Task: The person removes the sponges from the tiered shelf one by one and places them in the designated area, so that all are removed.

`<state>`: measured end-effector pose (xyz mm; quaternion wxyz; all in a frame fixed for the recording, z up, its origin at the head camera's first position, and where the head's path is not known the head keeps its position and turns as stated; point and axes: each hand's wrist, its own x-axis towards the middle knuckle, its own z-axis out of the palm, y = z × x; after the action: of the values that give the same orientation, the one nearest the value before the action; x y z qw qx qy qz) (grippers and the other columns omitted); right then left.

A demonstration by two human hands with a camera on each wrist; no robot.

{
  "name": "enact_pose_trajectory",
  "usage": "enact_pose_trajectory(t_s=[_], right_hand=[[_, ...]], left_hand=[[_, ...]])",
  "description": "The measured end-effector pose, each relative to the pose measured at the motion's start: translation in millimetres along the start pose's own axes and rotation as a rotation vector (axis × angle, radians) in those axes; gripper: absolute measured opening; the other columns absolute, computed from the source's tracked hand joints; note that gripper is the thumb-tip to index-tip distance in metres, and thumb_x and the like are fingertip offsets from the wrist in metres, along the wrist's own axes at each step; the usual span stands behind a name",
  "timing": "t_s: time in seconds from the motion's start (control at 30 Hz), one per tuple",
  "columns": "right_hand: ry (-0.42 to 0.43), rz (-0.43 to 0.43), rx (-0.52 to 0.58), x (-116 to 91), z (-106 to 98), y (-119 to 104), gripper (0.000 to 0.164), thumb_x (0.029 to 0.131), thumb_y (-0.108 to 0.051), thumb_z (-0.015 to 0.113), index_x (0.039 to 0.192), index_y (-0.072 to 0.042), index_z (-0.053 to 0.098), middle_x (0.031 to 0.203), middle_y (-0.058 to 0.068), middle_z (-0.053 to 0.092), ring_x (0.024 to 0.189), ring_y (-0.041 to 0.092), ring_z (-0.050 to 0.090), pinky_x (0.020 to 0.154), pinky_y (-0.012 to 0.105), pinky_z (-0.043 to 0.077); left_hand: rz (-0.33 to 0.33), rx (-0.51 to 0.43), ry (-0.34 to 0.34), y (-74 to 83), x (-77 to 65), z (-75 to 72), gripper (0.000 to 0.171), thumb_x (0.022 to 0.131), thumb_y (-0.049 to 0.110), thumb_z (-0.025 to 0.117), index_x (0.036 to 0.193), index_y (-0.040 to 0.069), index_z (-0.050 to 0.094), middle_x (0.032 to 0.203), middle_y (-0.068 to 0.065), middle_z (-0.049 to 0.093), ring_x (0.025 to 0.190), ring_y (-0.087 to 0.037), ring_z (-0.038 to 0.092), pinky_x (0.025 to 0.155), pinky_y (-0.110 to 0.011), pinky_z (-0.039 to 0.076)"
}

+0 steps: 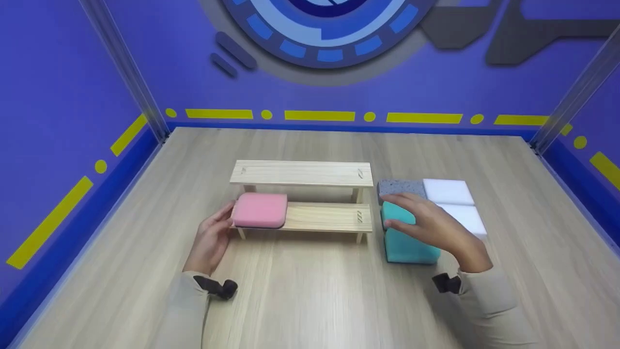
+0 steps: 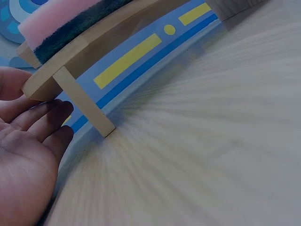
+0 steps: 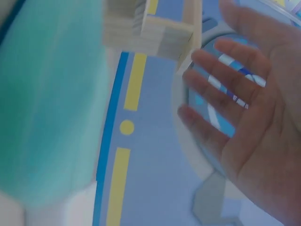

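Observation:
A pink sponge with a dark scouring layer underneath lies on the left end of the lower step of a small two-tier wooden stand. My left hand grips that end of the step; in the left wrist view its thumb is at the board's end and the fingers curl below. Over two teal sponges to the right of the stand, my right hand hovers with fingers spread and nothing held. The right wrist view shows its palm beside a large, blurred teal sponge.
Behind the teal sponges lies a grey speckled sponge. Two white sponges sit against this group on its right. The stand's upper tier rises behind the lower step. Blue walls enclose the wooden table at back and sides.

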<state>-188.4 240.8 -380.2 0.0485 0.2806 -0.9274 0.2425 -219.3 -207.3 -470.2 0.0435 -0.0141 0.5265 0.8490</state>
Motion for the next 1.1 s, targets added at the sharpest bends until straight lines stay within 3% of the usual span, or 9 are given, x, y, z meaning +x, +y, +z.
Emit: enact_pose_trajectory(t_s=[0.17, 0.47, 0.77, 1.1], right_hand=[[0.039, -0.006, -0.025, 13, 5, -14, 0.054, 0.088, -0.025, 0.070, 0.136, -0.006, 0.054, 0.132, 0.016, 0.058, 0.122, 0.034, 0.055, 0.098, 0.051, 0.048], [-0.016, -0.032, 0.025, 38, 15, -41, 0.056, 0.090, -0.032, 0.067, 0.138, -0.008, 0.052, 0.138, 0.012, 0.055, 0.129, 0.032, 0.050, 0.104, 0.049, 0.044], [0.013, -0.119, 0.037, 58, 31, -59, 0.055, 0.089, -0.027, 0.069, 0.137, -0.007, 0.053, 0.134, 0.012, 0.058, 0.122, 0.028, 0.057, 0.100, 0.045, 0.048], [0.002, -0.097, 0.072, 78, 42, -84, 0.056, 0.090, -0.033, 0.066, 0.139, -0.011, 0.051, 0.136, 0.009, 0.056, 0.127, 0.028, 0.052, 0.107, 0.045, 0.043]], left_hand=[[-0.010, 0.009, 0.013, 0.5, 0.1, -0.2, 0.058, 0.092, -0.011, 0.038, 0.147, -0.011, 0.020, 0.158, -0.020, 0.019, 0.148, -0.024, 0.016, 0.122, -0.036, 0.013], [-0.009, 0.005, 0.008, 0.4, 0.6, -0.1, 0.058, 0.092, -0.012, 0.036, 0.147, -0.012, 0.017, 0.159, -0.021, 0.015, 0.149, -0.025, 0.013, 0.122, -0.036, 0.011], [0.004, -0.021, -0.005, -2.1, 2.2, 0.8, 0.059, 0.091, -0.012, 0.034, 0.147, -0.012, 0.017, 0.159, -0.022, 0.014, 0.148, -0.027, 0.012, 0.122, -0.037, 0.010], [-0.007, -0.004, -0.009, -0.5, 2.8, -0.7, 0.058, 0.092, -0.012, 0.034, 0.147, -0.012, 0.017, 0.159, -0.021, 0.014, 0.149, -0.026, 0.011, 0.122, -0.036, 0.009]])
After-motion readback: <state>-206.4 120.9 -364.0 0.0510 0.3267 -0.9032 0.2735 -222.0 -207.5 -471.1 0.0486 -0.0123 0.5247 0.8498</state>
